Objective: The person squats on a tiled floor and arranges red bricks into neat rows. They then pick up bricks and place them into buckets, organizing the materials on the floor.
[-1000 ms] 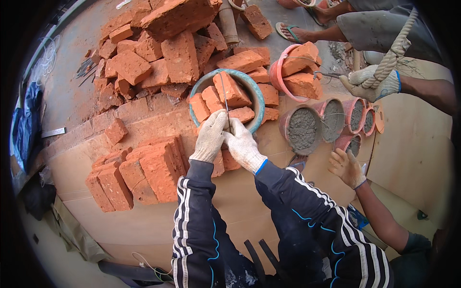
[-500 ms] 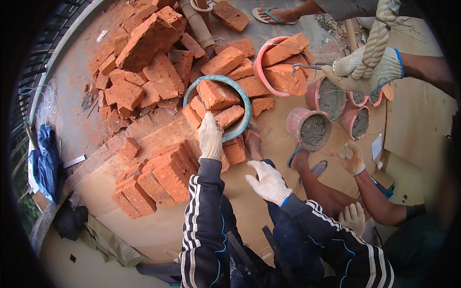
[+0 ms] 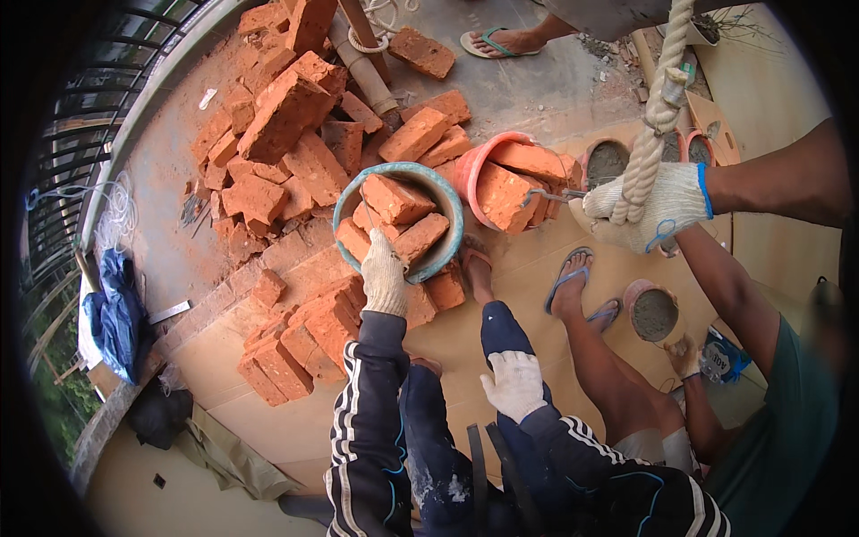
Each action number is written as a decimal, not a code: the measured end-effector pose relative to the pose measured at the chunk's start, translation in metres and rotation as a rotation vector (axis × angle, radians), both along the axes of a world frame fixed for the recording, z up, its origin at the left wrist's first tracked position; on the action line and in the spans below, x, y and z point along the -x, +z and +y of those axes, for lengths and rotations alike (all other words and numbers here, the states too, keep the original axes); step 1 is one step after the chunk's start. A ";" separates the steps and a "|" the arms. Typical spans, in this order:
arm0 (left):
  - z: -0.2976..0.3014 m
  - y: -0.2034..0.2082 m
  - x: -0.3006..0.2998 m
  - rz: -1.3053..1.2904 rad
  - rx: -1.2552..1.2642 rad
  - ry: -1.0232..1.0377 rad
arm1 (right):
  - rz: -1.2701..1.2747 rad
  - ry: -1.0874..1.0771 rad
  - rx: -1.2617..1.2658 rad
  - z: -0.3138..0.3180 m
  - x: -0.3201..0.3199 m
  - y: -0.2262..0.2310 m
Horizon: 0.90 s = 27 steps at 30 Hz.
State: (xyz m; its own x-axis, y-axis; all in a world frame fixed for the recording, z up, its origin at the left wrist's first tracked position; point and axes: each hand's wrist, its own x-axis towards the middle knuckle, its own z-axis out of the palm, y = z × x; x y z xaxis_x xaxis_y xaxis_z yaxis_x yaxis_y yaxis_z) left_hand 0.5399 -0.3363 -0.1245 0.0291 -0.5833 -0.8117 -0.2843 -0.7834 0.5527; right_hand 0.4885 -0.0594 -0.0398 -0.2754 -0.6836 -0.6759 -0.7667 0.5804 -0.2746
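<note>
My left hand (image 3: 383, 273), in a pale knit glove, is closed on the thin wire handle (image 3: 368, 215) of a blue-green bucket (image 3: 453, 199). Several broken bricks (image 3: 398, 199) fill that bucket. My right hand (image 3: 516, 387), gloved too, lies on my right knee with its fingers apart and holds nothing. Just beyond the bucket, a tilted red bucket (image 3: 469, 186) is packed with bricks. Another person's gloved hand (image 3: 640, 213) grips a thick rope (image 3: 659, 116) there, with a metal hook (image 3: 541, 194) beside the red bucket's bricks.
A large brick heap (image 3: 291, 116) rises at far left; stacked bricks (image 3: 295, 353) lie left of my left arm. A crouching person's hand (image 3: 684, 356) is at a mortar bucket (image 3: 651, 311). More mortar buckets (image 3: 607, 161) stand behind the rope. A railing (image 3: 107, 116) bounds the left.
My right hand has come down onto my knee. The roped hand and hook have lowered, and the red bucket tilts further. A mortar bucket has been drawn nearer the crouching person.
</note>
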 end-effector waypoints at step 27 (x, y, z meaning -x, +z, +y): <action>0.284 0.125 -0.181 -0.081 -0.130 -0.496 | -0.842 -1.211 0.631 -0.101 0.047 -0.034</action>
